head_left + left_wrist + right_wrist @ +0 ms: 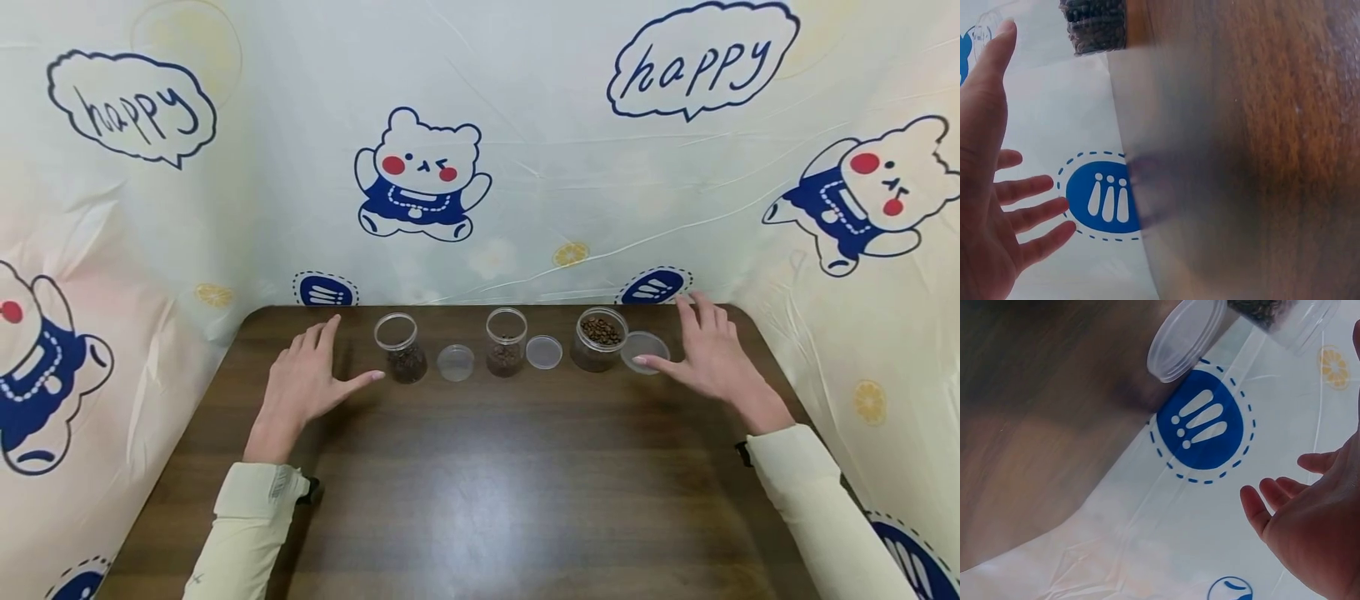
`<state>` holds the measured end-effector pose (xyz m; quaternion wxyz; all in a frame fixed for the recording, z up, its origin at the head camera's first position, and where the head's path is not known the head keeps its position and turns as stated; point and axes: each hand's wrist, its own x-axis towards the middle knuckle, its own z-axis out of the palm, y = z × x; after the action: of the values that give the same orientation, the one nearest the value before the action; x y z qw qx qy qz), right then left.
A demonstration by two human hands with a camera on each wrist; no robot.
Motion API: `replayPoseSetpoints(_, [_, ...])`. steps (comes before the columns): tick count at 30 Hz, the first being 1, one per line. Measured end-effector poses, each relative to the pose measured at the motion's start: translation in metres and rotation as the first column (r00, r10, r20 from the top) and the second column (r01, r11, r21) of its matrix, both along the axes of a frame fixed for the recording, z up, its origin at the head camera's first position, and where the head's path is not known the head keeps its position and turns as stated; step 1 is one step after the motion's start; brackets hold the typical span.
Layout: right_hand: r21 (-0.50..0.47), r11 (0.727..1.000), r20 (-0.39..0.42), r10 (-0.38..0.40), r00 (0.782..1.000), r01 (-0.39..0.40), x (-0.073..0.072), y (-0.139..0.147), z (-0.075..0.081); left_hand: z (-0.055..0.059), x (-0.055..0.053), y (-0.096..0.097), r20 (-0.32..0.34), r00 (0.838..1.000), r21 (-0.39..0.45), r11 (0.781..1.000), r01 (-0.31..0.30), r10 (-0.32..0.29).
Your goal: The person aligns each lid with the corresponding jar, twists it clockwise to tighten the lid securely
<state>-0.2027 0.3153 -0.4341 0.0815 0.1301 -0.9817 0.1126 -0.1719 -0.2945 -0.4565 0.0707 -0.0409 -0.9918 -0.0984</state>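
From my end of the link, the brown wood-grain surface (480, 483) is the biggest thing I see, and everything I might grip sits along its far edge. My left hand (303, 377) is at the row's left end and my right hand (708, 354) at its right; on both, the fingers are spread, thumbs stretched inward, holding nothing. Widest of the containers is the squat clear jar of brown beans (597, 350), lidless, near the right hand; I judge it the heaviest, and I'd wrap its smooth wall below the rim, keeping it upright so nothing spills. The tall clear cylindrical jar with dark contents (405, 354) stands open just beside my left thumb; whether they touch I cannot tell. The slimmer clear jar of brown beans (504, 354), between those two, is open too. I expect both to be light, stiff and a little slippery, bottom-weighted by their fill, so a low, gentle hold around the body should suit. Smallest are the thin translucent round lids, one to the right of each jar: the large right lid (647, 342) under my thumb in the head view, contact unclear, the middle lid (544, 352) and the left lid (456, 363). They'd probably flex, so I'd pinch opposite edges.
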Motion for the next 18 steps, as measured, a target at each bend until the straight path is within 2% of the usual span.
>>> replayPoseSetpoints(7, [-0.021,0.999,-0.015,0.027,1.000,-0.027,0.002,-0.008,0.004,-0.002,-0.001,0.002,0.005,1.000,0.025,1.000,0.019,-0.019])
replayPoseSetpoints(13, [-0.011,1.000,0.008,0.029,1.000,-0.029,0.005,-0.013,0.003,-0.004,0.000,0.005,0.007,1.000,0.057,0.998,0.026,-0.026])
replayPoseSetpoints(18, [-0.011,0.999,-0.012,0.050,0.999,-0.050,0.006,-0.017,0.002,-0.007,0.000,0.008,0.020,0.999,0.102,0.994,0.026,-0.028])
